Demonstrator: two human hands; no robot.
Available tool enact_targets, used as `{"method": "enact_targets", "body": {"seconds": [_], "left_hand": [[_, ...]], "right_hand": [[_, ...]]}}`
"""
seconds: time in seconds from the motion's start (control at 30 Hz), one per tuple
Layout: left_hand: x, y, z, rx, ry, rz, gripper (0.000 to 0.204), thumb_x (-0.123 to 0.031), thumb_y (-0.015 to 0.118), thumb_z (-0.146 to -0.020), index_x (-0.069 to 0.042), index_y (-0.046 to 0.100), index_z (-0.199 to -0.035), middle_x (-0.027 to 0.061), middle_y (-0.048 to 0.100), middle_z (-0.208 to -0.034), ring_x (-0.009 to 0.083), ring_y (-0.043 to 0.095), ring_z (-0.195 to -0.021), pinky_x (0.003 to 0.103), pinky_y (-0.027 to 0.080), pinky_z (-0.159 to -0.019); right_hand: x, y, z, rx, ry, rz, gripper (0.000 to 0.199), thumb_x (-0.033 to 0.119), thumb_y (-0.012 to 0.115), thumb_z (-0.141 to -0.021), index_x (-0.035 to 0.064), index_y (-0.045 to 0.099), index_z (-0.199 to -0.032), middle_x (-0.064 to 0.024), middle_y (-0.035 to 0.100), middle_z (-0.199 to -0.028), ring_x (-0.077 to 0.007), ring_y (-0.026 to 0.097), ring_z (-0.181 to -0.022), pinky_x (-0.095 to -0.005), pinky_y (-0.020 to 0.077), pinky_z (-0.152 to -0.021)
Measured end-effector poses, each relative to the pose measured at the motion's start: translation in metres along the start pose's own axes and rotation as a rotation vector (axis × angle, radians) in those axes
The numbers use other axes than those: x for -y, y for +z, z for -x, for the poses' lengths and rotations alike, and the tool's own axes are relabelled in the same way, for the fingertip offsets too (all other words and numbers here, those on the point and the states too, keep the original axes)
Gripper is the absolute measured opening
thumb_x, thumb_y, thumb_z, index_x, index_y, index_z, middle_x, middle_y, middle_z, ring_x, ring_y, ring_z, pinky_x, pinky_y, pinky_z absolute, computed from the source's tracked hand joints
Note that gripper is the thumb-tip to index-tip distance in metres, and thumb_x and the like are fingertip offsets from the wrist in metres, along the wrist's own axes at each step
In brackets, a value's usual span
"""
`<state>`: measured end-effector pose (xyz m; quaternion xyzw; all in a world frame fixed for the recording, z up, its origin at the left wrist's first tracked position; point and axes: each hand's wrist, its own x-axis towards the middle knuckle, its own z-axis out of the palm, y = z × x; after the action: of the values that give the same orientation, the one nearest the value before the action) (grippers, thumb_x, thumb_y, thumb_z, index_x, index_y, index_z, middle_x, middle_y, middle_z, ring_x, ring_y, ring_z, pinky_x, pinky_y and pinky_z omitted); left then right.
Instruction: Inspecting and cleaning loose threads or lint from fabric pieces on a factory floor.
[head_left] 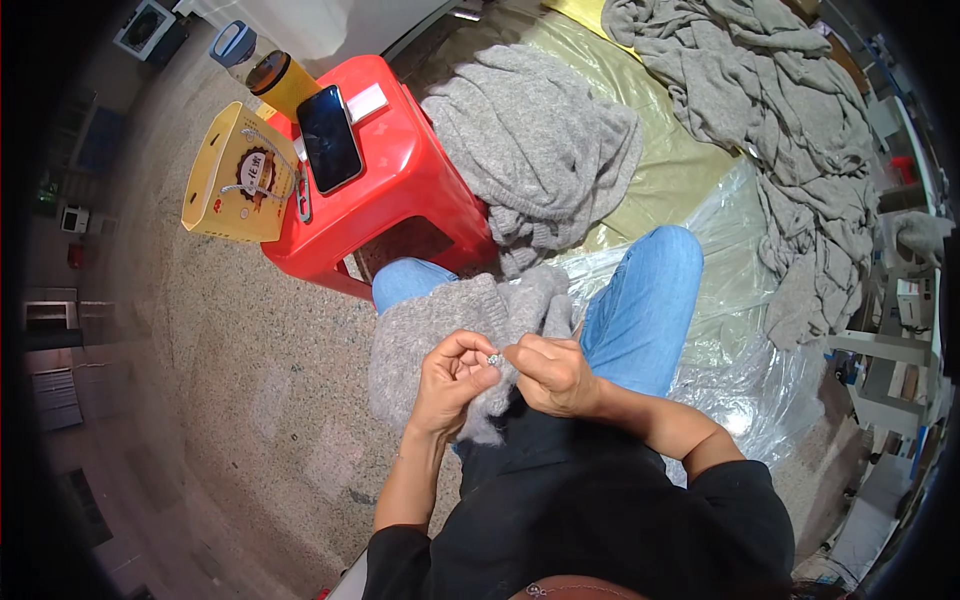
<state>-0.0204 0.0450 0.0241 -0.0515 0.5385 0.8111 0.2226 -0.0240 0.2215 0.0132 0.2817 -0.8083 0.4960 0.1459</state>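
Note:
A grey knit garment (425, 345) is draped over my lap and left thigh. My left hand (455, 382) is closed in a pinch at its edge, with thumb and forefinger around a small, shiny, button-like piece (495, 360). The piece is too small to make out exactly. Right beside it, my right hand (552, 374) is closed, thumb and forefinger pressed together. Whatever those right fingers hold, perhaps something thin, is hidden.
A red plastic stool (400, 160) ahead on the left bears a phone (329, 138), a yellow paper bag (240, 175), a bottle (265, 72) and small scissors-like snips (303, 195). Grey knit garments (535, 130) lie piled on plastic sheeting (690, 190) ahead; more knitwear (770, 110) lies far right.

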Motion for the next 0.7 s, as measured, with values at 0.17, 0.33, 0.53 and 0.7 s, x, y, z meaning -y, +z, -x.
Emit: {"method": "enact_targets", "body": {"seconds": [0.17, 0.33, 0.53, 0.7], "left_hand": [[0.013, -0.003, -0.003, 0.015, -0.177, 0.353, 0.013, -0.005, 0.065, -0.084, -0.006, 0.057, -0.093, -0.0017, 0.057, -0.085, 0.0041, 0.052, -0.073, 0.016, 0.04, -0.068], [0.035, 0.005, 0.002, -0.021, -0.089, 0.467, 0.011, -0.008, 0.065, -0.085, -0.008, 0.055, -0.092, -0.0015, 0.057, -0.089, 0.0067, 0.053, -0.081, 0.02, 0.041, -0.075], [0.034, 0.005, 0.002, 0.012, -0.108, 0.537, 0.013, -0.012, 0.063, -0.087, -0.01, 0.054, -0.096, -0.0023, 0.054, -0.09, 0.0075, 0.051, -0.09, 0.023, 0.038, -0.086], [0.012, 0.027, -0.009, -0.147, -0.044, 0.456, 0.019, -0.005, 0.063, -0.086, -0.003, 0.054, -0.103, -0.0003, 0.055, -0.089, 0.0063, 0.054, -0.078, 0.02, 0.044, -0.074]], "right_hand": [[-0.011, -0.011, -0.003, 0.079, -0.156, 0.05, 0.028, -0.005, 0.062, -0.068, 0.004, 0.059, -0.094, -0.0073, 0.044, -0.066, -0.0245, 0.052, -0.055, -0.0349, 0.0424, -0.049], [-0.019, -0.001, 0.005, 0.077, -0.116, -0.084, 0.029, -0.006, 0.057, -0.069, 0.0028, 0.058, -0.097, -0.0081, 0.053, -0.074, -0.0243, 0.058, -0.064, -0.0345, 0.0463, -0.057], [-0.017, -0.006, -0.001, 0.199, 0.53, -0.53, 0.027, -0.005, 0.048, -0.072, -0.0022, 0.056, -0.098, -0.0133, 0.062, -0.089, -0.024, 0.063, -0.085, -0.0317, 0.048, -0.078], [-0.018, -0.008, -0.007, 0.12, 0.411, -0.378, 0.022, -0.004, 0.05, -0.075, -0.0017, 0.055, -0.096, -0.0104, 0.061, -0.084, -0.0162, 0.062, -0.079, -0.0294, 0.0478, -0.071]]}}
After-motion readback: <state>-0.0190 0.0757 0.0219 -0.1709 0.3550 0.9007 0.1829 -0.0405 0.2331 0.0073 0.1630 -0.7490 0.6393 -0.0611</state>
